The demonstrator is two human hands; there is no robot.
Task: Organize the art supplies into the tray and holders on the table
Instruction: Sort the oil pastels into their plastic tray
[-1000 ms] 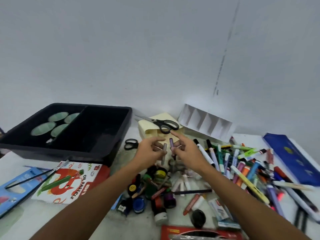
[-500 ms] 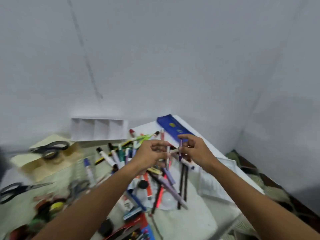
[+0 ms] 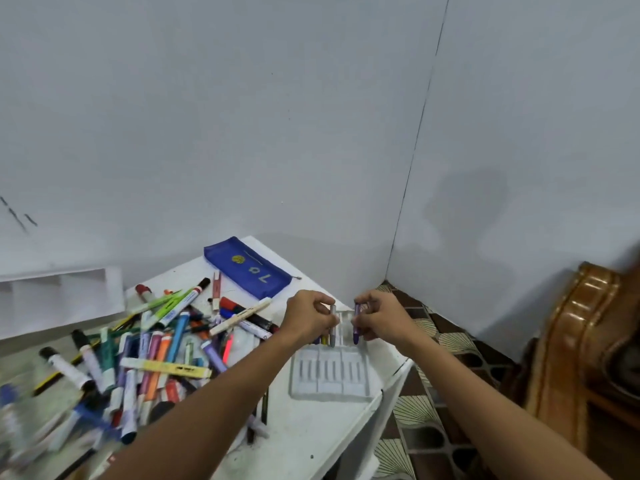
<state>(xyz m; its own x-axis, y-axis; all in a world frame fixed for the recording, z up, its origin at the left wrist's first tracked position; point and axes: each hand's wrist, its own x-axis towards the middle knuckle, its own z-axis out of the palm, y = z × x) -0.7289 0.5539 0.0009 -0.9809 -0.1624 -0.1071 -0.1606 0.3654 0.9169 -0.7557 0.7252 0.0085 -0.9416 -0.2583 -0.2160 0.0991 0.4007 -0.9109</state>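
**Two crayons held over the slotted tray at the worktop corner**

Left hand [image 3: 310, 318] pinches a grey crayon [image 3: 333, 327], fingers curled round its upper part, stick roughly upright. Right hand [image 3: 379, 320] pinches a purple crayon [image 3: 356, 325] the same way. Both tips point down at the clear slotted tray [image 3: 329, 372], which lies flat near the right corner of the white worktop [image 3: 304, 434]. A few coloured sticks seem to sit already in the far slots by the left hand; blurred, can't count them. Whether either tip touches the tray: cannot tell.

Marker pile [image 3: 156, 344] sprawls to the left, just beside the tray. Blue pencil pouch [image 3: 247, 268] lies behind, against the wall. White divided holder [image 3: 59, 299] at far left.

Judged step: seating both crayons in slots.

Risks:
- Tray is light, thin plastic near the edge; a push off-centre could slide it toward the drop to the floor.
- Crayons held upright need laying flat; a crooked release could bridge two slots or roll out.
- A forearm could sweep nearby markers into the tray.
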